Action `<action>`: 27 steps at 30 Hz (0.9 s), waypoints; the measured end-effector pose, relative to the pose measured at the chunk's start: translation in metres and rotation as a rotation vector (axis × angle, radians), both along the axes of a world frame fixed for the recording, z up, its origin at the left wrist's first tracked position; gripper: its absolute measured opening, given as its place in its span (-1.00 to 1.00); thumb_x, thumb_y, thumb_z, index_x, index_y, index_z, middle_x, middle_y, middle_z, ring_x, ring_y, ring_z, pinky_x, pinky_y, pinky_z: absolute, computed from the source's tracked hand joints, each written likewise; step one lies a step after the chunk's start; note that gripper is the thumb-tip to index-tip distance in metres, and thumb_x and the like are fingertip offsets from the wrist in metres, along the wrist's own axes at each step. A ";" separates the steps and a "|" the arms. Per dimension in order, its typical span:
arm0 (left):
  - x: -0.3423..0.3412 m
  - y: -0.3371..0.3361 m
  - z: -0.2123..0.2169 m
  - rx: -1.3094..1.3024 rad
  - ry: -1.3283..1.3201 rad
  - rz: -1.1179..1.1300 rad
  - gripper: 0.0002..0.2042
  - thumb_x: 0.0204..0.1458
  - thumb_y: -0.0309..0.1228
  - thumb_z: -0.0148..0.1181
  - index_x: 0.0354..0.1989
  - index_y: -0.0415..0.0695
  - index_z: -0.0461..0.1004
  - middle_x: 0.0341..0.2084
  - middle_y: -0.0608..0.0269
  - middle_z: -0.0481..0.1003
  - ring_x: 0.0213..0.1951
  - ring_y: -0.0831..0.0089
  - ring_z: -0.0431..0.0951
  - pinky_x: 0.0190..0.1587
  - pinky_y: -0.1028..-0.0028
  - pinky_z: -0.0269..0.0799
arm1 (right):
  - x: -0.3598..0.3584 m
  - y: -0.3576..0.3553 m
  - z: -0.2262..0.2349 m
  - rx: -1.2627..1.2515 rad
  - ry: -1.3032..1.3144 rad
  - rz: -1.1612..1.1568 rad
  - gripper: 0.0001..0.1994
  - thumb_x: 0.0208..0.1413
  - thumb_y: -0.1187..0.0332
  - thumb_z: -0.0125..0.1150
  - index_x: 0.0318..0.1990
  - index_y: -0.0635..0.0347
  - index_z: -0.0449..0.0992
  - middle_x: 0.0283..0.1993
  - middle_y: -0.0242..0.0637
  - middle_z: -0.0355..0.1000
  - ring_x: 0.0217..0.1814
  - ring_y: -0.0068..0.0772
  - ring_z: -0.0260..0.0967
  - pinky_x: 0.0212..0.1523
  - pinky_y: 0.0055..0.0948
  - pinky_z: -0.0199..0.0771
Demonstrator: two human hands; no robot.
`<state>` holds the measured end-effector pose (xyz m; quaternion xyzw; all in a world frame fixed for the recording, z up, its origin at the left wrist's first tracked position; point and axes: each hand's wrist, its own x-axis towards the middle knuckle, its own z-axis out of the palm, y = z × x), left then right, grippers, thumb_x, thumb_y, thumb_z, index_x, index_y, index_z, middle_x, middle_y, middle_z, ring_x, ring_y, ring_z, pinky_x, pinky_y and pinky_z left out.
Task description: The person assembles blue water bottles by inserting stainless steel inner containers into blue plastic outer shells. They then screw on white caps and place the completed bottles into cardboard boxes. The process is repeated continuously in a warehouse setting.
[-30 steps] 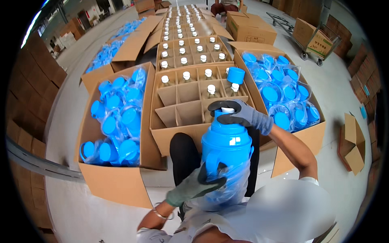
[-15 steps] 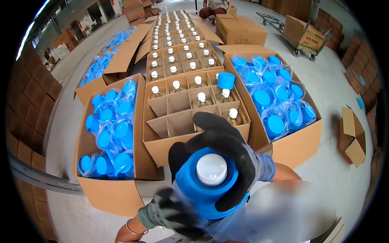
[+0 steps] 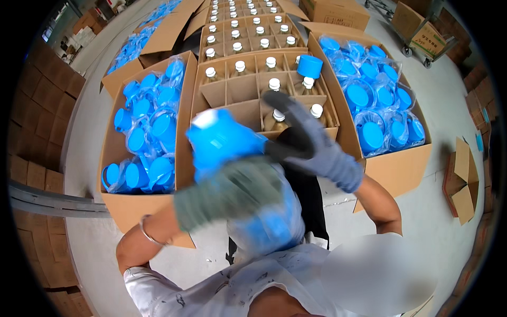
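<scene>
A blue thermos flask (image 3: 217, 138) with a white stopper (image 3: 205, 118) is tilted in front of me, its top toward the left. Clear plastic film wraps its lower part. Across its body lies my left hand (image 3: 251, 186) in a green-grey glove, smeared by motion, closed around the flask. My right hand (image 3: 303, 134), in a grey and black glove, is held just right of the flask with fingers apart and nothing in them. Past it stands a divided carton (image 3: 240, 91) of glass bottles with white stoppers. A blue cup-like lid (image 3: 309, 67) sits on top of bottles there.
Cartons of bagged blue thermos parts stand at the left (image 3: 184, 169) and right (image 3: 396, 166). More bottle cartons (image 3: 248, 38) run away behind. An opened small carton (image 3: 461, 179) lies on the right floor, and a trolley (image 3: 422, 34) stands farther back.
The flask has gone from upright to tilted left. My right hand has come off its rim and opened; my left arm now reaches across it. The view has tipped down.
</scene>
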<state>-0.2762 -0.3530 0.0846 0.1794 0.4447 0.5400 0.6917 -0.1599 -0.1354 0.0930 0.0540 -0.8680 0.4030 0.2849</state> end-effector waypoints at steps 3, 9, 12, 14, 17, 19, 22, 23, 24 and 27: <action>-0.062 -0.041 -0.010 0.086 0.876 0.266 -0.63 -0.18 -0.35 0.31 -0.16 -0.19 0.42 -0.24 0.20 0.47 -0.13 0.35 0.49 0.00 0.34 0.40 | 0.049 0.029 -0.008 -0.243 0.011 -0.248 -0.53 -0.08 0.46 0.30 0.04 0.30 0.36 0.03 -0.13 0.36 0.11 -0.26 0.32 0.12 -0.37 0.28; -0.127 -0.062 -0.139 0.132 0.730 0.569 -0.64 -0.15 -0.38 0.32 -0.18 -0.27 0.44 -0.28 0.29 0.49 -0.23 0.49 0.48 -0.16 0.51 0.45 | 0.071 0.029 -0.027 -0.002 -0.101 0.003 -0.69 -0.04 0.45 0.18 -0.08 0.27 0.44 0.05 -0.07 0.34 0.07 -0.14 0.32 0.10 -0.26 0.30; -0.132 -0.048 -0.170 0.097 0.698 0.464 -0.70 -0.13 -0.39 0.28 -0.23 -0.25 0.44 -0.34 0.32 0.47 -0.28 0.53 0.45 -0.22 0.54 0.42 | 0.042 0.031 -0.011 0.329 0.030 0.227 -0.71 0.00 0.39 0.11 -0.07 0.10 0.46 0.10 -0.15 0.33 0.11 -0.14 0.29 0.11 -0.21 0.32; -0.133 -0.040 -0.187 0.074 0.692 0.456 -0.74 -0.12 -0.41 0.26 -0.26 -0.24 0.44 -0.37 0.34 0.46 -0.32 0.56 0.43 -0.26 0.55 0.40 | 0.028 0.029 -0.002 0.615 0.067 0.326 -0.65 -0.04 0.31 0.11 -0.03 -0.04 0.43 0.09 -0.25 0.33 0.08 -0.21 0.30 0.13 -0.23 0.32; -0.131 -0.038 -0.200 0.052 0.708 0.488 -0.80 -0.10 -0.42 0.22 -0.31 -0.23 0.45 -0.43 0.37 0.44 -0.37 0.59 0.41 -0.32 0.57 0.37 | 0.014 0.021 0.018 0.940 0.092 0.369 -0.63 -0.04 0.29 0.13 -0.01 0.00 0.42 0.02 -0.23 0.36 0.05 -0.22 0.29 0.07 -0.23 0.35; -0.125 -0.033 -0.200 0.052 0.724 0.502 -0.84 -0.09 -0.44 0.20 -0.35 -0.22 0.45 -0.47 0.39 0.42 -0.41 0.62 0.39 -0.36 0.59 0.35 | 0.016 0.021 0.018 0.907 -0.030 0.260 -0.58 -0.07 0.27 0.16 0.02 0.02 0.39 -0.01 -0.19 0.37 0.01 -0.19 0.31 0.02 -0.25 0.37; -0.108 -0.041 -0.184 0.020 0.724 0.581 -0.90 -0.07 -0.45 0.16 -0.40 -0.20 0.45 -0.52 0.42 0.40 -0.47 0.65 0.36 -0.42 0.61 0.32 | 0.030 0.029 -0.019 0.290 -0.665 -0.077 -0.53 -0.12 0.19 0.18 -0.02 0.19 0.38 -0.22 0.00 0.42 -0.18 -0.13 0.40 -0.16 -0.25 0.41; -0.095 -0.041 -0.167 -0.026 0.683 0.631 -0.92 -0.06 -0.46 0.17 -0.45 -0.19 0.44 -0.56 0.44 0.37 -0.51 0.67 0.32 -0.47 0.62 0.28 | 0.036 0.029 -0.035 0.244 -0.508 -0.258 -0.56 -0.11 0.20 0.21 -0.07 0.24 0.38 -0.36 0.03 0.43 -0.28 -0.16 0.43 -0.25 -0.24 0.41; -0.082 -0.034 -0.153 -0.003 0.721 0.681 -0.90 -0.09 -0.49 0.19 -0.54 -0.15 0.38 -0.62 0.49 0.30 -0.57 0.69 0.21 -0.53 0.65 0.17 | 0.048 0.057 -0.083 -0.092 -0.570 -0.226 -0.58 -0.09 0.23 0.20 -0.05 0.21 0.38 -0.31 0.01 0.43 -0.25 -0.13 0.42 -0.22 -0.23 0.41; -0.074 -0.044 -0.148 -0.019 0.773 0.711 -0.90 -0.12 -0.51 0.20 -0.55 -0.13 0.39 -0.62 0.49 0.30 -0.56 0.68 0.23 -0.52 0.64 0.19 | 0.055 0.068 -0.077 0.218 -0.500 -0.064 -0.62 -0.05 0.29 0.19 -0.03 0.14 0.38 -0.13 -0.05 0.40 -0.10 -0.06 0.37 -0.09 -0.18 0.37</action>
